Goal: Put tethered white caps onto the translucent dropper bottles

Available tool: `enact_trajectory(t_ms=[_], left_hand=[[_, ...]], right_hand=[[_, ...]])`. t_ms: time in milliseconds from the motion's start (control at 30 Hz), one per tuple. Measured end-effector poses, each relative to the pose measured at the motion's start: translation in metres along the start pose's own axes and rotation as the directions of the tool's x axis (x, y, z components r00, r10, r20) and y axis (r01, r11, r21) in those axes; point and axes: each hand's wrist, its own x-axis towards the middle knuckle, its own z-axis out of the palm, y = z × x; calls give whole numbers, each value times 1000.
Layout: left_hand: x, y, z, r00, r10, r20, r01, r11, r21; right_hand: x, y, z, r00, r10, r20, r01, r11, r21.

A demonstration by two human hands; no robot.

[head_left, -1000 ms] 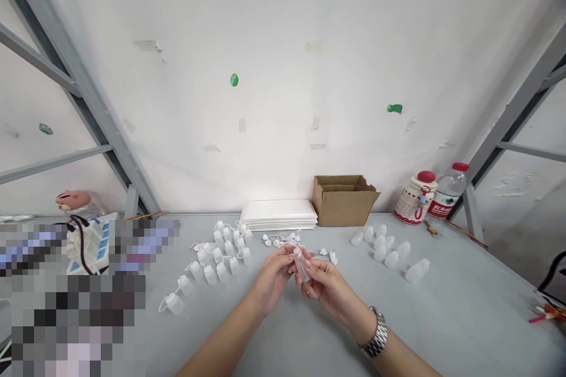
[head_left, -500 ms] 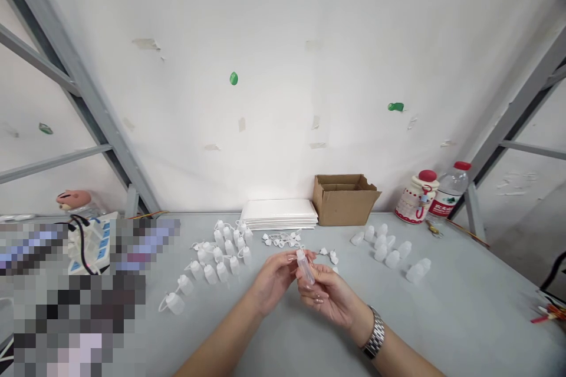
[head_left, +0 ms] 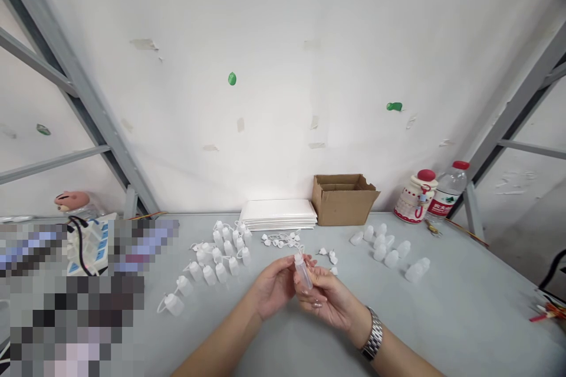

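Note:
A small translucent plastic squeeze bottle (head_left: 303, 272) is held tilted in front of me, its cap end up and a thin strap loop above it. My right hand (head_left: 329, 297), with a metal watch at the wrist, is closed around the bottle's body. The thumb and fingers of my left hand (head_left: 275, 288) close in at the capped neck; some fingertips are hidden behind the bottle. On the left stand several capped bottles (head_left: 209, 274) with strap loops. Loose white caps with straps (head_left: 283, 240) lie beyond my hands, and a few more caps (head_left: 332, 257) sit to their right.
Several uncapped bottles (head_left: 391, 258) are at the right. Against the wall are a stack of white boards (head_left: 278, 215), an open cardboard box (head_left: 347, 207), a decorated jar (head_left: 413, 200) and a water bottle (head_left: 447, 191). A power strip (head_left: 91, 247) is at far left.
The bottle and both hands have shifted slightly down in view. More of the strap loop shows above the cap. Both hands remain at the same bottle.

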Motion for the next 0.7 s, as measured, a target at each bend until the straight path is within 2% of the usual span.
enact_trajectory(t_ms=[167,267,367,500,700], left_hand=[[-3,2,2,1000,16,8,-17,997,71],[-3,5,5,994,77,-77,-69,992,101],[-3,5,9,971,178,-158,-159,979,125],[-2,3,9,947,288,-144,-254,943,215],[-1,1,8,959,241,-151,-216,963,164]], right_hand=[[-1,-1,2,1000,12,-21,-13,997,-71],[-1,-2,4,994,-89,-65,77,983,-167],[0,-2,6,965,-216,-146,158,931,-330],[2,-1,4,911,-319,-263,163,861,-481],[7,5,-3,878,-375,-298,161,818,-553]])
